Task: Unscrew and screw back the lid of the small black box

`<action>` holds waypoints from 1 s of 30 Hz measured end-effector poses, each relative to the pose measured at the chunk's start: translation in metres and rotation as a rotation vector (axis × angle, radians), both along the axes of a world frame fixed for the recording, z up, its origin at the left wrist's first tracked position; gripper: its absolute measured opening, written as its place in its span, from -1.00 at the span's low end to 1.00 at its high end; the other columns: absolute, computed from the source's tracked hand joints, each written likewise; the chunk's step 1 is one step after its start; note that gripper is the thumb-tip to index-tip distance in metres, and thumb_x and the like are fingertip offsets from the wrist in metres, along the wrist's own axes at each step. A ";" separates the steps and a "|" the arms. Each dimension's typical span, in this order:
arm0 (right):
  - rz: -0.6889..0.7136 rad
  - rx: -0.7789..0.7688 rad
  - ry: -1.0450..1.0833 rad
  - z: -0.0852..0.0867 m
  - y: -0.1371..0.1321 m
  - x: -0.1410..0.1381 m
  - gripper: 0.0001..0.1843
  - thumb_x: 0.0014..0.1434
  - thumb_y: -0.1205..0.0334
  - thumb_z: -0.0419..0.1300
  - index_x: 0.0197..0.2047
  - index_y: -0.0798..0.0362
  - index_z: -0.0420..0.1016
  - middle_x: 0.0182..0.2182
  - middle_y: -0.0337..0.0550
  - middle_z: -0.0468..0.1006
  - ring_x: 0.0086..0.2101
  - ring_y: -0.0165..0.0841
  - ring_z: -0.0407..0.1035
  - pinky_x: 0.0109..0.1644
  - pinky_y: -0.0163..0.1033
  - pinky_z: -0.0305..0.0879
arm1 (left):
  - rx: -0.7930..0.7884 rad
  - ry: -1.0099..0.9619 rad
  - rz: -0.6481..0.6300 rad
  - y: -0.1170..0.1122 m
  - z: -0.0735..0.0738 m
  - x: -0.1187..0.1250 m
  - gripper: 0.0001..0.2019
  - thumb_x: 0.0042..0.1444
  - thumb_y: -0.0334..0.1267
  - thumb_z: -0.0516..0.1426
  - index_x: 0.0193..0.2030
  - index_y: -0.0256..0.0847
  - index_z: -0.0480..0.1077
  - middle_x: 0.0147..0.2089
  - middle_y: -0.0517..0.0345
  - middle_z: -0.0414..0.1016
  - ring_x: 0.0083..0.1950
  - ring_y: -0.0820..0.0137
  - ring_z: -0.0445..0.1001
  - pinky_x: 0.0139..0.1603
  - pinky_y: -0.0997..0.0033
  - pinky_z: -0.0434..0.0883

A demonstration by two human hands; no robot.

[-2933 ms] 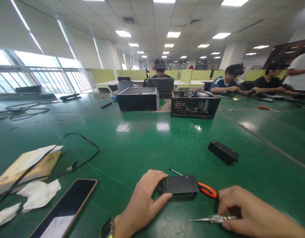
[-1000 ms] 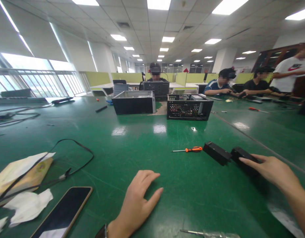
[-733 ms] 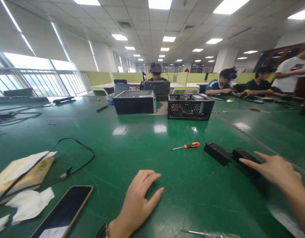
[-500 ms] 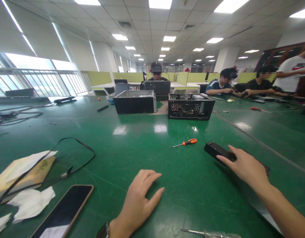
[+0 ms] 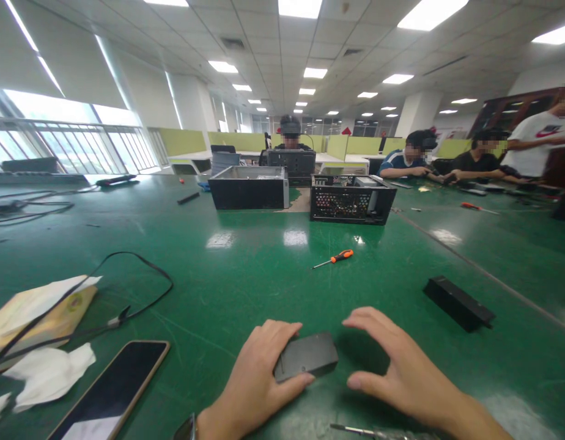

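A flat black box (image 5: 305, 355) lies on the green table (image 5: 246, 275) right in front of me. My left hand (image 5: 257, 382) grips its left end, fingers behind it and thumb along its near edge. My right hand (image 5: 392, 373) hovers just right of the box, curved with fingers apart and holding nothing. A second long black box (image 5: 457, 302) lies farther right. An orange-handled screwdriver (image 5: 334, 258) rests beyond the hands. A slim metal tool (image 5: 369, 432) lies at the bottom edge under my right wrist.
A phone (image 5: 110, 391), crumpled tissues (image 5: 46, 370), a book (image 5: 35, 311) and a black cable (image 5: 140, 287) lie at left. Two open computer cases (image 5: 249, 188) (image 5: 351, 197) stand mid-table. Several people sit or stand at the far side and far right.
My right hand took one of the two black boxes at the right and brought it in front of me. My left hand closed on its left end, and the right hand opened beside it.
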State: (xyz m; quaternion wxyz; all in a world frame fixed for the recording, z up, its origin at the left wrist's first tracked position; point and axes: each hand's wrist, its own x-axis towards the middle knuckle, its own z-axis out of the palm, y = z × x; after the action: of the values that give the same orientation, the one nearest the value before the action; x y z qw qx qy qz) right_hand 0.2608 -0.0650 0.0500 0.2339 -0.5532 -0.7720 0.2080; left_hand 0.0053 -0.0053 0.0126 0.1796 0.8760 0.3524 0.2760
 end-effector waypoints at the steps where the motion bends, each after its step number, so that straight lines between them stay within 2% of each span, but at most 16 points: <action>1: -0.014 0.000 -0.021 0.002 -0.001 0.005 -0.47 0.09 -0.07 0.32 0.06 0.01 0.44 0.06 0.00 0.48 0.07 -0.11 0.35 0.16 -0.01 0.28 | -0.017 0.002 -0.007 0.000 0.001 0.001 -0.56 0.10 -0.07 0.28 0.08 -0.16 0.38 -0.03 -0.04 0.52 -0.05 0.10 0.48 -0.04 0.05 0.45; 3: -0.037 0.008 -0.065 0.000 0.007 0.020 -0.63 0.19 -0.07 0.22 -0.06 -0.01 0.48 -0.07 -0.06 0.55 -0.05 -0.18 0.43 0.03 -0.08 0.38 | -0.043 -0.014 -0.014 -0.001 0.004 0.002 -0.66 0.11 -0.13 0.26 0.00 -0.17 0.42 -0.07 -0.01 0.53 -0.09 0.13 0.48 -0.06 0.08 0.44; 4: -0.060 0.032 -0.094 -0.004 0.016 0.028 -0.65 0.25 -0.05 0.15 -0.01 -0.01 0.46 -0.06 -0.06 0.54 -0.08 -0.21 0.45 0.00 -0.10 0.41 | -0.053 -0.028 -0.015 -0.002 0.004 0.002 -0.68 0.11 -0.16 0.26 -0.01 -0.17 0.42 -0.08 -0.01 0.53 -0.09 0.14 0.47 -0.06 0.08 0.43; 5: -0.087 0.065 -0.123 -0.010 0.028 0.036 -0.63 0.30 0.00 0.08 0.08 -0.01 0.42 0.00 -0.04 0.52 -0.09 -0.23 0.46 -0.01 -0.10 0.42 | -0.060 -0.040 -0.016 -0.002 0.005 0.003 -0.68 0.10 -0.18 0.26 -0.01 -0.18 0.42 -0.08 -0.01 0.53 -0.09 0.14 0.47 -0.06 0.09 0.43; 7: -0.135 0.142 -0.193 -0.023 0.061 0.046 -0.49 0.34 0.10 0.02 0.31 0.03 0.19 0.22 0.07 0.34 -0.03 -0.23 0.44 0.04 -0.06 0.41 | -0.070 -0.054 -0.018 -0.003 0.005 0.004 -0.69 0.10 -0.20 0.26 -0.01 -0.18 0.42 -0.07 0.00 0.52 -0.09 0.15 0.47 -0.05 0.09 0.41; 9: -0.156 0.163 -0.231 -0.033 0.101 0.050 -0.40 0.33 0.20 0.04 0.39 0.09 0.05 0.33 0.16 0.16 -0.01 -0.23 0.44 0.12 -0.02 0.35 | -0.070 -0.059 -0.020 -0.003 0.005 0.004 -0.69 0.11 -0.21 0.26 0.00 -0.18 0.42 -0.07 0.00 0.52 -0.08 0.15 0.46 -0.04 0.09 0.41; 11: -0.178 0.180 -0.271 -0.037 0.141 0.046 -0.45 0.34 0.23 0.06 0.36 0.07 0.12 0.32 0.14 0.18 0.03 -0.21 0.40 0.13 0.00 0.34 | -0.067 -0.063 -0.021 -0.003 0.005 0.004 -0.68 0.10 -0.20 0.26 -0.01 -0.18 0.43 -0.08 0.00 0.53 -0.09 0.15 0.46 -0.04 0.10 0.40; 13: -0.195 0.195 -0.312 -0.036 0.173 0.037 -0.56 0.33 0.17 0.13 0.24 0.02 0.29 0.23 0.04 0.32 0.04 -0.19 0.38 0.10 0.05 0.36 | -0.065 -0.068 -0.020 -0.004 0.005 0.004 -0.68 0.09 -0.20 0.27 -0.01 -0.18 0.43 -0.08 0.01 0.53 -0.10 0.16 0.46 -0.04 0.11 0.40; 17: -0.198 0.167 -0.377 -0.035 0.209 0.022 -0.66 0.32 0.14 0.17 0.12 0.04 0.40 0.09 -0.04 0.44 -0.04 -0.23 0.43 0.00 0.01 0.42 | -0.072 -0.082 -0.009 -0.006 0.005 0.004 -0.64 0.06 -0.19 0.30 0.01 -0.17 0.44 -0.06 0.02 0.54 -0.09 0.16 0.46 -0.04 0.13 0.39; 20: -0.228 0.130 -0.369 -0.036 0.215 0.021 -0.66 0.31 0.14 0.17 0.11 0.05 0.40 0.07 -0.04 0.46 -0.06 -0.23 0.43 -0.01 0.00 0.43 | -0.077 -0.088 -0.010 -0.006 0.004 0.005 -0.63 0.04 -0.19 0.32 0.00 -0.17 0.45 -0.07 0.04 0.55 -0.10 0.16 0.46 -0.04 0.13 0.38; 24: -0.293 0.106 -0.233 -0.031 0.205 0.029 -0.66 0.31 0.14 0.17 0.11 0.05 0.40 0.07 -0.04 0.45 -0.06 -0.23 0.43 -0.01 0.00 0.42 | -0.075 -0.104 -0.002 -0.006 0.003 0.005 -0.62 0.01 -0.21 0.33 -0.01 -0.18 0.46 -0.09 0.06 0.55 -0.11 0.17 0.47 -0.06 0.14 0.38; 27: -0.321 0.084 -0.024 -0.025 0.181 0.032 -0.66 0.33 0.13 0.15 0.11 0.06 0.40 0.02 -0.05 0.48 -0.10 -0.25 0.45 -0.04 -0.03 0.43 | -0.078 -0.101 -0.001 -0.005 0.002 0.005 -0.62 0.00 -0.21 0.34 -0.02 -0.18 0.46 -0.09 0.06 0.56 -0.11 0.16 0.47 -0.06 0.14 0.39; 30: -0.304 0.003 0.235 -0.023 0.140 0.028 -0.55 0.36 0.09 0.04 0.24 0.07 0.29 -0.27 -0.17 0.55 -0.32 -0.33 0.47 -0.22 -0.17 0.43 | -0.079 -0.088 0.000 -0.004 0.001 0.005 -0.62 0.01 -0.22 0.33 -0.01 -0.17 0.46 -0.07 0.05 0.56 -0.09 0.15 0.47 -0.04 0.13 0.39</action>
State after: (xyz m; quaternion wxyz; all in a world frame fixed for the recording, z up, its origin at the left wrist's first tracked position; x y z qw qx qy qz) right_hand 0.2891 0.0751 0.0274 0.3517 -0.6350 -0.6474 0.2323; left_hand 0.0101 -0.0097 0.0140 0.2292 0.8553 0.3547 0.3002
